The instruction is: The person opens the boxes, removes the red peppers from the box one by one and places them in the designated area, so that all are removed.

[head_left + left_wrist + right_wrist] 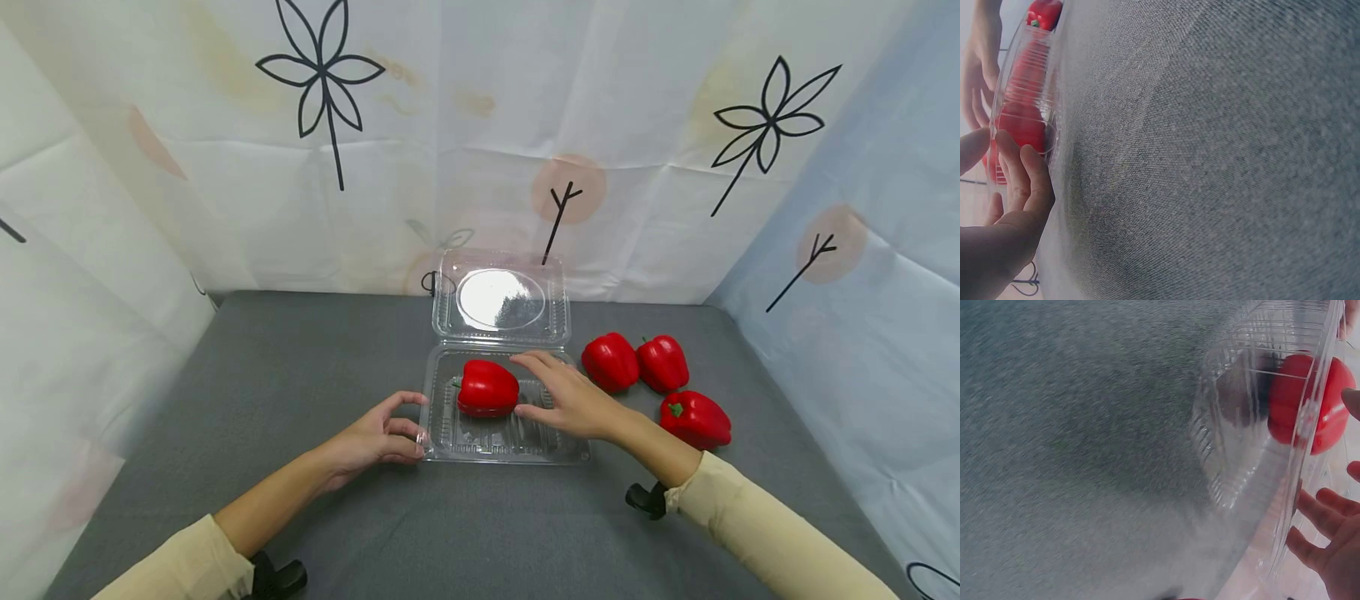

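Observation:
A clear plastic clamshell container (457, 446) lies opened on the grey surface, its lid (442, 312) tilted up behind the base. In the base sits one red bell pepper (487, 387), stem to the left. My left hand (375, 437) holds the base's left rim; in the left wrist view its fingertips (1029, 164) are at that rim. My right hand (566, 396) is above the container's right half, thumb and fingers spread, close to the pepper's right side. In the right wrist view the pepper (1294, 403) shows through the clear wall, apart from the curved fingers.
Three more red bell peppers stand right of the container: one near its corner (611, 362), one beside that (662, 364), one nearer me (695, 419). White patterned cloth (480, 125) hangs behind and at both sides of the grey cloth-covered table (315, 350).

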A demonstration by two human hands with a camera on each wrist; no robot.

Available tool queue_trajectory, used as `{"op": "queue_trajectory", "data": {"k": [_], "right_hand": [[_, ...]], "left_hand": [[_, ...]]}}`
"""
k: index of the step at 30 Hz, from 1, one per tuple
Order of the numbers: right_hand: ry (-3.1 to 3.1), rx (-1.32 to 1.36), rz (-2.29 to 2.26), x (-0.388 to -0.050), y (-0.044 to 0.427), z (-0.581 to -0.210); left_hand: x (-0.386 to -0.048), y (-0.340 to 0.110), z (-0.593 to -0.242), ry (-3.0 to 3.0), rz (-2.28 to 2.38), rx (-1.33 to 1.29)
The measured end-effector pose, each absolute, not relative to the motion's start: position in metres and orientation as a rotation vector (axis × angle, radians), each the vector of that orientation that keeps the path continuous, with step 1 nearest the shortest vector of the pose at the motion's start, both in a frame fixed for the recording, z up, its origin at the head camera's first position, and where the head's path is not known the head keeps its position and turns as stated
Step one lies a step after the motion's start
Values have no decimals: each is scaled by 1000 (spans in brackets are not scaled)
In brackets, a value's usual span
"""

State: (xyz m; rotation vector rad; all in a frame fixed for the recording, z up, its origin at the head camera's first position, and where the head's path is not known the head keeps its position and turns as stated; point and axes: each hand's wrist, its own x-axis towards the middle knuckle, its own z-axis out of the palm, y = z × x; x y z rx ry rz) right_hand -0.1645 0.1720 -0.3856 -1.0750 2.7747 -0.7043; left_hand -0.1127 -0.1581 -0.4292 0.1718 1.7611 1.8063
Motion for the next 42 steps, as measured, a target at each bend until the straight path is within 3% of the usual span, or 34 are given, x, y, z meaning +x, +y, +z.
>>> {"op": "queue_trajectory", "data": {"k": [42], "right_hand": [[2687,-1156,-614,-166,141,-390]], "left_hand": [[-114,-160,-429,1746,1798,126]]}}
